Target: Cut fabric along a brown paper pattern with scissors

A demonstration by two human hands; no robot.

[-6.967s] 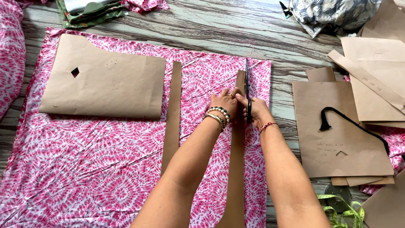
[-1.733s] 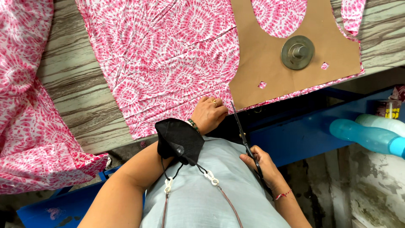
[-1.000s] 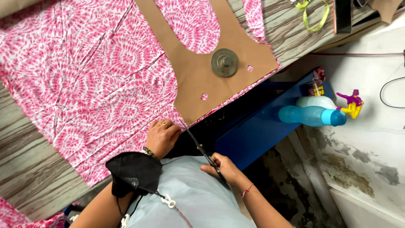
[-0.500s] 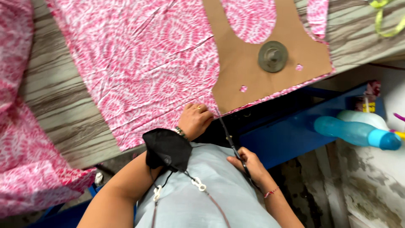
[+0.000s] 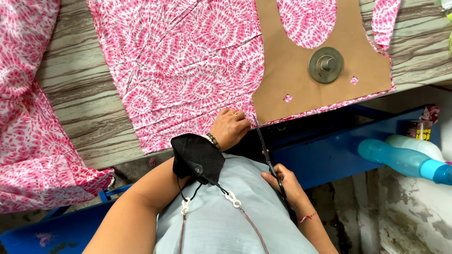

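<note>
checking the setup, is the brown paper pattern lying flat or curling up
Flat: the brown paper pattern lies spread on the pink fabric, a round metal weight on it.

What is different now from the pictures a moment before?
Little has changed. The view has swung, so the table sits at a different angle. The left hand still presses the pink fabric at the table edge, and the right hand still holds the scissors, tips at the corner of the brown paper pattern. The round metal weight stays on the pattern.
</note>
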